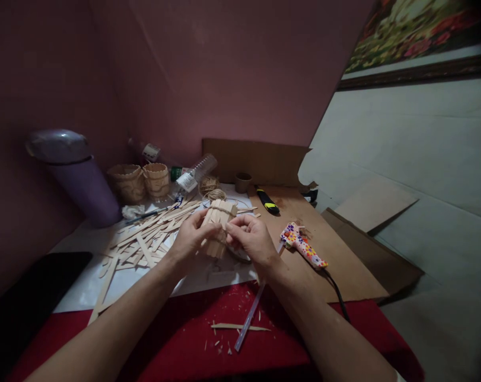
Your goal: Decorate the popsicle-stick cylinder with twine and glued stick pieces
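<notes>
My left hand (192, 233) is wrapped round the left side of a small cup made of wooden craft sticks (220, 212), with twine tied round its upper part. The cup is held tilted above the white paper. My right hand (250, 239) has thumb and forefinger pinched together against the cup's right side; what lies between the fingertips is too small to tell. A ball of twine (209, 185) lies just behind the cup. To the left of my hands spreads a loose pile of craft sticks (145, 241).
A floral glue gun (304, 245) and a utility knife (268, 200) lie on the cardboard (328, 265) at right. A glue stick (248, 318) crosses the red cloth (192, 339). A purple tumbler (83, 183), two decorated cups (127, 183) and plastic bottles (196, 172) stand or lie behind.
</notes>
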`<control>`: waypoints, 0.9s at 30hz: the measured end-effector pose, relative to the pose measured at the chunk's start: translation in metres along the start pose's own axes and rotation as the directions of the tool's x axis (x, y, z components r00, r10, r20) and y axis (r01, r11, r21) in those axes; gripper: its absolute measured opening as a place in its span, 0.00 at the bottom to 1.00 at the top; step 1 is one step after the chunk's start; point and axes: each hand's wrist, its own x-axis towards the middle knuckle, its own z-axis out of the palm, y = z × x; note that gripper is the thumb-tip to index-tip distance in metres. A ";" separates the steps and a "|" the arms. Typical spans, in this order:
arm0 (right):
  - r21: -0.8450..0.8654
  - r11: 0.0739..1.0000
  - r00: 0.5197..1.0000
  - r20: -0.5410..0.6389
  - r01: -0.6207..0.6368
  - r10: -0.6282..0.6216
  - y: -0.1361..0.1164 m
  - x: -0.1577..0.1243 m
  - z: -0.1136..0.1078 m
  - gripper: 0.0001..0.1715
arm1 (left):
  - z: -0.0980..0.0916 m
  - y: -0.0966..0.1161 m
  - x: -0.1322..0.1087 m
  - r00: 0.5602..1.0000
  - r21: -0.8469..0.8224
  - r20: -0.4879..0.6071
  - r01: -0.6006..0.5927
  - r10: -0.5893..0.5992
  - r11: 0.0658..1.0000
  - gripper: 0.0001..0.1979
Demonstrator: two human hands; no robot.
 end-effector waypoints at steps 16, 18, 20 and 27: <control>-0.046 0.998 0.998 0.042 0.041 -0.039 0.000 -0.002 0.001 0.16 | 0.001 0.008 -0.004 0.998 -0.060 0.059 0.039 -0.035 0.997 0.22; 0.009 1.000 0.999 0.050 -0.005 0.005 -0.001 -0.001 0.001 0.17 | 0.001 0.011 -0.005 0.993 -0.072 0.109 0.053 -0.045 0.996 0.23; 0.060 0.997 0.997 0.054 -0.050 0.047 -0.001 0.000 0.001 0.16 | 0.000 0.014 -0.005 0.987 -0.078 0.141 0.085 -0.074 0.993 0.24; -0.039 0.994 0.994 -0.038 0.100 -0.102 0.005 0.001 0.000 0.15 | -0.013 0.011 0.006 0.968 0.333 -0.213 -0.058 0.135 0.941 0.29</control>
